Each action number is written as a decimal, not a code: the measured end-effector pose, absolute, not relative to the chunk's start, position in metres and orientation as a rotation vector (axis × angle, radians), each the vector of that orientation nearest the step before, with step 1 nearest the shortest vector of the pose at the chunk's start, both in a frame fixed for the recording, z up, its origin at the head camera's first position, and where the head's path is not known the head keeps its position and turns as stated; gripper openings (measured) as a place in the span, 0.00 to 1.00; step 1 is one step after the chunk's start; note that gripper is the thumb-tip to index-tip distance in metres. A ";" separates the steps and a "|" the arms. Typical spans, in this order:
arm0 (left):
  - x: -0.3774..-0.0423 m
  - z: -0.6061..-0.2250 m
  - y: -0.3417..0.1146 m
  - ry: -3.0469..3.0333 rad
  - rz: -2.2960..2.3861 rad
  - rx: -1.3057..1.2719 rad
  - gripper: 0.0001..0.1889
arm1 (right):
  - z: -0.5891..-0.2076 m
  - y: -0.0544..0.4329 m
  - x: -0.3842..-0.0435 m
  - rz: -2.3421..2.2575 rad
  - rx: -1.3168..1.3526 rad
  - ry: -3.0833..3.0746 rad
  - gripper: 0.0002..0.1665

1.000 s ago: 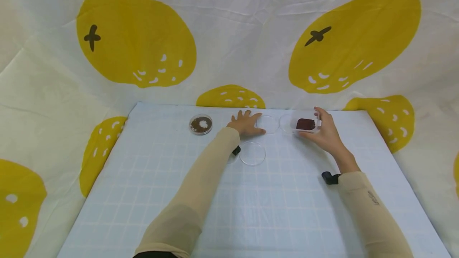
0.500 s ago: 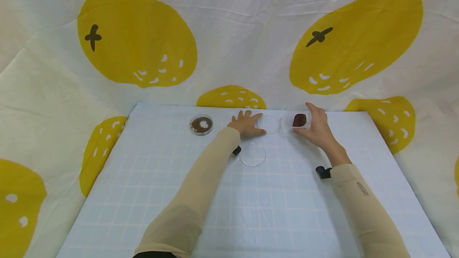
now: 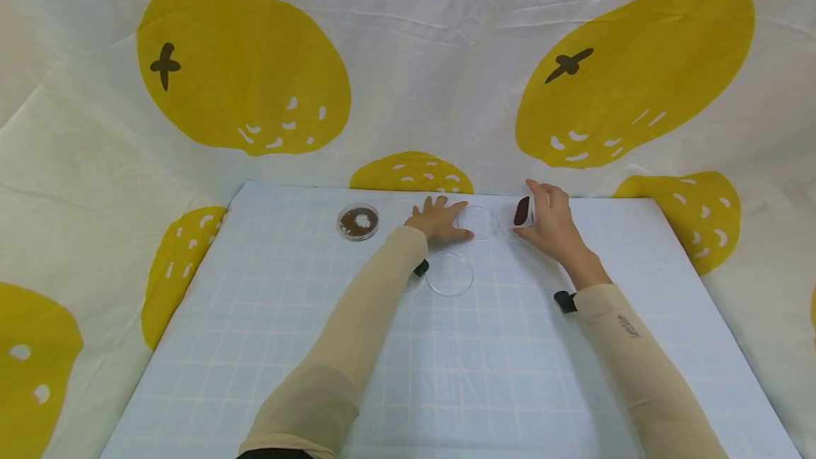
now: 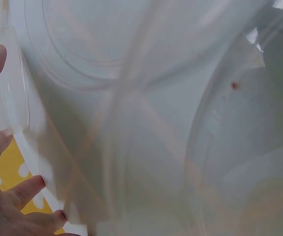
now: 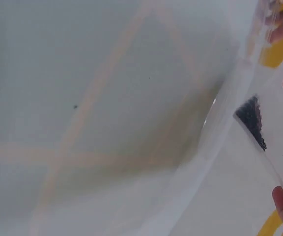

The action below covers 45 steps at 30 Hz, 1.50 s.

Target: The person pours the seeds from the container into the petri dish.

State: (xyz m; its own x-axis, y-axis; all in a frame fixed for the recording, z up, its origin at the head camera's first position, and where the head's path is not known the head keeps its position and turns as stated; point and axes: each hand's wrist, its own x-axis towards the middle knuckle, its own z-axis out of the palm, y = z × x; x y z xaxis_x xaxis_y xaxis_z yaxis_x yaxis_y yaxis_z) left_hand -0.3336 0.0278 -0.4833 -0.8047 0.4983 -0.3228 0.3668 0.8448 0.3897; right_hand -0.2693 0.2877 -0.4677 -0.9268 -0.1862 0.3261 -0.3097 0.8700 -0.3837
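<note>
My right hand (image 3: pixel 553 229) grips a small clear box (image 5: pixel 279 132) of dark reddish-brown grains (image 3: pixel 522 211). The box is tilted on its side, its mouth facing left, above a clear round dish (image 3: pixel 508 231). In the right wrist view, the grains (image 5: pixel 252 122) lie banked along one wall. My left hand (image 3: pixel 436 220) has its fingers spread, with thumb and index finger holding the side of another clear petri dish (image 3: pixel 478 223). The left wrist view shows that dish's wall (image 4: pixel 16 81) between thumb and index fingertips.
A petri dish (image 3: pixel 358 222) of brown powder topped with a white heap stands left of my left hand. Nearer me lies a clear round lid or dish (image 3: pixel 449 295); another clear round piece (image 3: pixel 411 285) is partly hidden by my left forearm. The checked tablecloth (image 3: pixel 484 374) covers the table.
My right hand has moved left with the clear box, tipping it further, and the dark grains have gathered toward its left end. The left hand has stayed in place.
</note>
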 end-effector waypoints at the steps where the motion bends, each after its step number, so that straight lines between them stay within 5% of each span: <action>1: -0.333 -0.483 0.028 2.608 0.436 0.642 0.44 | -0.468 0.287 -0.270 0.605 0.386 -2.759 0.61; 45: -0.333 -0.486 0.030 2.646 0.382 0.599 0.45 | -0.469 0.268 -0.275 0.123 0.510 -2.686 0.60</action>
